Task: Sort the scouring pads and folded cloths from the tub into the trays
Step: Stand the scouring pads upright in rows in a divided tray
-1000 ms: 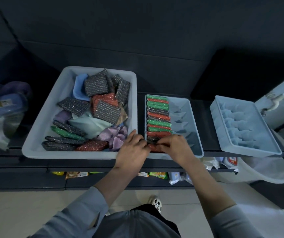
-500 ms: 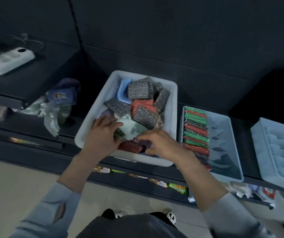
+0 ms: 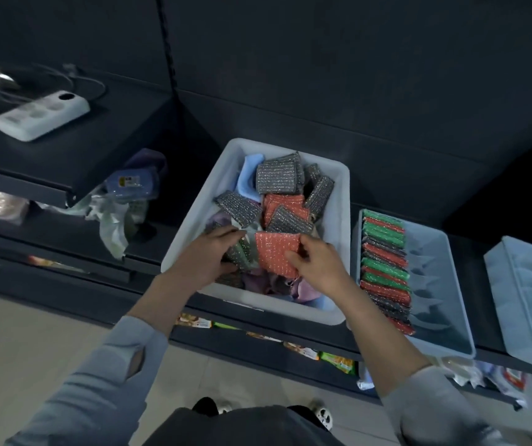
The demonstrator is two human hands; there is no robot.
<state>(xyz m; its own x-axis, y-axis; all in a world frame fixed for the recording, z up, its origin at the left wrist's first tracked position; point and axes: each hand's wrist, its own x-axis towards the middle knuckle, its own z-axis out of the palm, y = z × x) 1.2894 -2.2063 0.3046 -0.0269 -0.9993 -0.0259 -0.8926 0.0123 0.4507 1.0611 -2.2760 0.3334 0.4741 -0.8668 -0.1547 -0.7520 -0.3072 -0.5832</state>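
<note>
A white tub (image 3: 343,226) on the dark shelf holds several grey and red scouring pads and folded cloths in purple, blue and pale green. My right hand (image 3: 317,263) pinches a red scouring pad (image 3: 275,252) lifted over the tub's near half. My left hand (image 3: 214,252) is curled round grey and green pads (image 3: 242,252) beside it. To the right, a pale blue tray (image 3: 451,304) carries a row of red, green and grey pads (image 3: 385,265) along its left side. A second pale blue tray (image 3: 521,294) lies at the far right.
A white power strip (image 3: 41,115) with cables lies on an upper shelf at the left. Bagged goods (image 3: 129,191) sit on the shelf left of the tub. Packets hang under the shelf edge. The beige floor and my shoes show below.
Both hands left the tray's pad row and went into the tub. My right hand has lifted a red pad; my left has gathered grey and green pads. The view swung left.
</note>
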